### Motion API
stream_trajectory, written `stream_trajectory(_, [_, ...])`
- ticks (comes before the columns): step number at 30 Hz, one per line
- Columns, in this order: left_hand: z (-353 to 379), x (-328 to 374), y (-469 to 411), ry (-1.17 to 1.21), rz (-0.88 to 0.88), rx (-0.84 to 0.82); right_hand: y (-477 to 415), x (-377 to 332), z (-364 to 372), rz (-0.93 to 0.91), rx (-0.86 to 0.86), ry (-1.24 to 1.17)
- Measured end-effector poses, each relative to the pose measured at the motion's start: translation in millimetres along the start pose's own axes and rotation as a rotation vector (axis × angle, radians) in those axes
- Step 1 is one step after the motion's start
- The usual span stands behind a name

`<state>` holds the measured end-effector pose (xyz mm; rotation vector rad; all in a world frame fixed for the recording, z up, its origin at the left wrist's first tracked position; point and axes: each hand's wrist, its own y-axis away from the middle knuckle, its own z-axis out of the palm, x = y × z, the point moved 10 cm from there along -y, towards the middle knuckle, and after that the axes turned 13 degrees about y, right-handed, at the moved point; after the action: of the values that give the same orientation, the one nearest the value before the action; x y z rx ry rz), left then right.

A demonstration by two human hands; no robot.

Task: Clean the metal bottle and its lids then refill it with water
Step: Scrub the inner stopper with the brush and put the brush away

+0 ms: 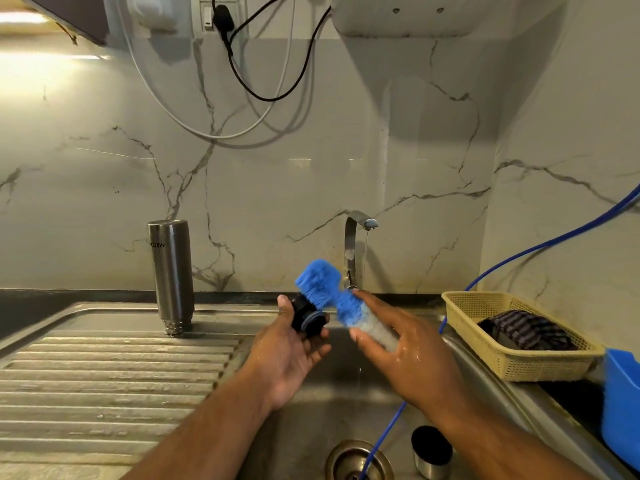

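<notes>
Lid-scrubbing seems underway: left hand (287, 355) grips the black lid (306, 320), right hand (408, 362) holds the blue brush (322, 282) against it; metal bottle (171, 275) stands inverted at ten o'clock; steel cap (431, 452) at five o'clock and refilling remain.

Count, positions referenced to tap (356, 244) (1). Metal bottle (171, 275): 1, well left of tap. Lids: 2, being black lid (306, 315) just below-left of tap and steel cap (431, 452) well below it. Brush (332, 296): 1, in front of tap. Hands: 2, left hand (287, 355) and right hand (405, 355), both below tap. Drain (358, 460): 1, well below tap. Basket (512, 341): 1, right of tap, with 1 striped cloth (530, 330). Blue hose (554, 244): 1, right of tap. Black cable (277, 81): 1, above tap.
</notes>
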<state>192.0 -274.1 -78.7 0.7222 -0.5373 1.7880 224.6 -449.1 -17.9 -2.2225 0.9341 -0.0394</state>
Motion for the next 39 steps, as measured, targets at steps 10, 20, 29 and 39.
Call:
stream_trajectory(10, [3.5, 1.1, -3.1, 0.075, 0.014, -0.033, 2.7, -6.9, 0.9, -0.035, -0.010, 0.047])
stream_trajectory(20, [4.3, 4.2, -0.5, 0.063, 0.034, -0.020, 0.9, -5.4, -4.4, 0.010, -0.004, 0.010])
stream_trajectory(29, [3.4, 6.9, 0.2, 0.053, 0.055, -0.008, 0.5, 2.0, -2.4, 0.047, -0.008, -0.102])
stream_trajectory(39, [7.2, 13.8, 2.2, 0.109, 0.033, -0.014, 0.3, 3.7, -4.2, 0.048, -0.005, -0.173])
